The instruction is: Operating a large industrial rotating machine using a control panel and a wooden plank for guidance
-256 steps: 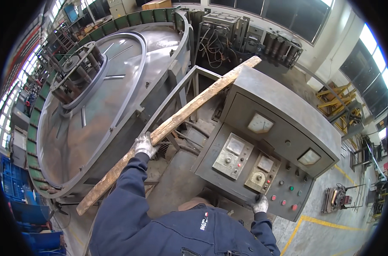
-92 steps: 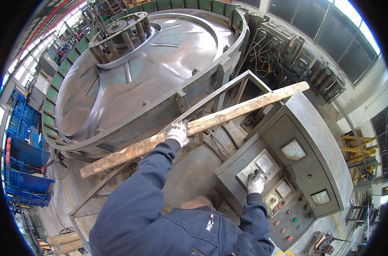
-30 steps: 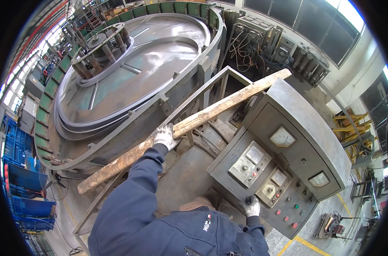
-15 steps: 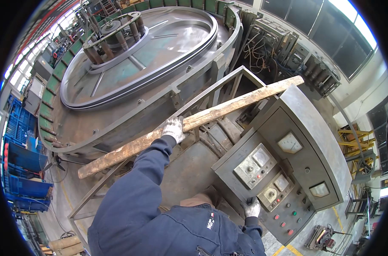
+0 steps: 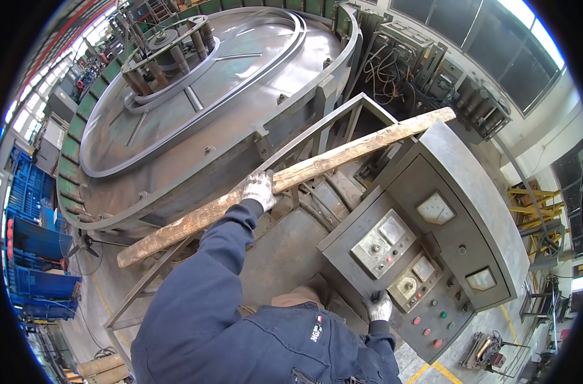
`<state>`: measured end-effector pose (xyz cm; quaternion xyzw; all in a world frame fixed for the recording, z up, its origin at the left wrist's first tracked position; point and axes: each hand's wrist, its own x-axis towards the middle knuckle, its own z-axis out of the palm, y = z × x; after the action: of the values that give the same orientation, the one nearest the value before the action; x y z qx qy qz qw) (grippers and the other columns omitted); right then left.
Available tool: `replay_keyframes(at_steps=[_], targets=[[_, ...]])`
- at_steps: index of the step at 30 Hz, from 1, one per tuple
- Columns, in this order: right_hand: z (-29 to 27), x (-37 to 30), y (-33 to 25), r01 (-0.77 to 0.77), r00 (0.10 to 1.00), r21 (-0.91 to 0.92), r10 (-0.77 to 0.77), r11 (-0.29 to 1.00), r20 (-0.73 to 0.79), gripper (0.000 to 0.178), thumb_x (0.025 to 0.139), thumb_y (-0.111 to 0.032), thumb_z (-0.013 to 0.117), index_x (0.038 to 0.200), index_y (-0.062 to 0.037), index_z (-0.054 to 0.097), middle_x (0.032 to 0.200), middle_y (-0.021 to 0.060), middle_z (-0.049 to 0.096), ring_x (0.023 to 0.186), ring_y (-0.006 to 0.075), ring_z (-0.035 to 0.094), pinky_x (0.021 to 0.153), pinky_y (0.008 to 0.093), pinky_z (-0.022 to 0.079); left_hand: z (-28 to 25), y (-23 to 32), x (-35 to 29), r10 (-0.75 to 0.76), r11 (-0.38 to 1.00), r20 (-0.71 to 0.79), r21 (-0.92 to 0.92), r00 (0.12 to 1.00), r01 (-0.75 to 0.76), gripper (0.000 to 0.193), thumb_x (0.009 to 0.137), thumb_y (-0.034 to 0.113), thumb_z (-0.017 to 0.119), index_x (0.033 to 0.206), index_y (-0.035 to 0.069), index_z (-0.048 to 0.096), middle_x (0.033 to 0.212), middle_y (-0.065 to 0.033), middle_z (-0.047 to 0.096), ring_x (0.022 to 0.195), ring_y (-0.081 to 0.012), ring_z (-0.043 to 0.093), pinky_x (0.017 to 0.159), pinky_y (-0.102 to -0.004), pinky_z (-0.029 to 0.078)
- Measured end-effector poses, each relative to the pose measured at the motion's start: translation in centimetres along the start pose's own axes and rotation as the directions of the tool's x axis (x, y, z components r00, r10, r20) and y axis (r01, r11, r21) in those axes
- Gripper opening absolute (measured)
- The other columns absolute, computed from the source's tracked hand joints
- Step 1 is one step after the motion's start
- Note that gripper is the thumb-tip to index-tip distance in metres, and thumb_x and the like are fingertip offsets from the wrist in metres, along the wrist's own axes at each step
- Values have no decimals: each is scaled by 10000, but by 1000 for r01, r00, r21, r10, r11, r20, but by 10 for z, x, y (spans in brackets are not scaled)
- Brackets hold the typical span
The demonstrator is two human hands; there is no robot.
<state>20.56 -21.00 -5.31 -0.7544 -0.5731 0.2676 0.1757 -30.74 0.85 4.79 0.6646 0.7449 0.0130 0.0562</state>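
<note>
Gloved in white with grey fingertips, my left hand point(image 5: 259, 190) is closed over a long rough wooden beam point(image 5: 342, 158). The beam lies slanting along a metal guard rail point(image 5: 362, 102). My right hand point(image 5: 378, 306), in a matching glove, is at the near left edge of a grey control panel point(image 5: 419, 333). Its fingers are curled at that edge, close to a dial plate with a knob point(image 5: 407, 286); the fingertips are partly hidden. Beyond the beam lies a large round machine table point(image 5: 240, 105) carrying a raised metal ring point(image 5: 170, 153).
A green-grey circular wall point(image 5: 195, 192) surrounds the machine table, with a hub of upright posts point(image 5: 179, 59) on it. The panel has gauges point(image 5: 436, 210) and a red button point(image 5: 437, 344). Blue cabinets point(image 5: 38, 256) stand left; cables point(image 5: 384, 70) hang at the back. A small cart point(image 5: 482, 351) stands right.
The round table has turned, and its off-centre ring now reaches further left and nearer. Both my hands and the beam stay in nearly the same places.
</note>
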Motion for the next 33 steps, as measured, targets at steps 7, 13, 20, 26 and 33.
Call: replay_keyframes(at_steps=[7,13,20,26,33], targets=[[0,1,-1,-45,999,-28,45,999,9,449,569,-214,956,819,-57,616,746,113,647,670,280,628,674,403,536,-4,4,-3,18,1000,-40,21,999,-17,790,774,525,812,1334,47,527,1272,-198,604,1208,-353,587,1051,-512,425],[-5,0,-7,-57,998,-38,59,998,32,415,599,-225,944,863,-59,669,772,124,682,720,307,672,704,417,550,-3,1,-2,-13,1000,30,-15,999,14,920,770,570,801,1442,48,451,1403,-229,522,1317,-395,502,1121,-542,346],[-3,-1,-2,-44,999,-42,44,998,8,441,574,-223,960,841,-68,645,759,121,671,693,290,657,684,405,549,4,1,-1,-3,1000,-20,-11,1000,3,879,763,531,812,1420,55,472,1373,-229,534,1298,-396,515,1104,-535,364],[-3,0,-3,-29,1000,-45,28,999,-9,439,571,-219,960,833,-71,640,758,121,669,691,291,660,681,409,551,0,3,-1,7,999,-59,-32,998,-9,798,743,491,837,1337,68,512,1280,-209,575,1225,-390,550,1058,-520,401],[-5,-3,-7,-34,999,-34,35,999,13,434,580,-231,952,834,-71,639,764,124,668,709,301,664,691,421,551,-7,3,-5,-24,1000,24,-13,999,25,935,738,538,838,1436,38,469,1395,-219,536,1319,-385,504,1113,-523,370]])
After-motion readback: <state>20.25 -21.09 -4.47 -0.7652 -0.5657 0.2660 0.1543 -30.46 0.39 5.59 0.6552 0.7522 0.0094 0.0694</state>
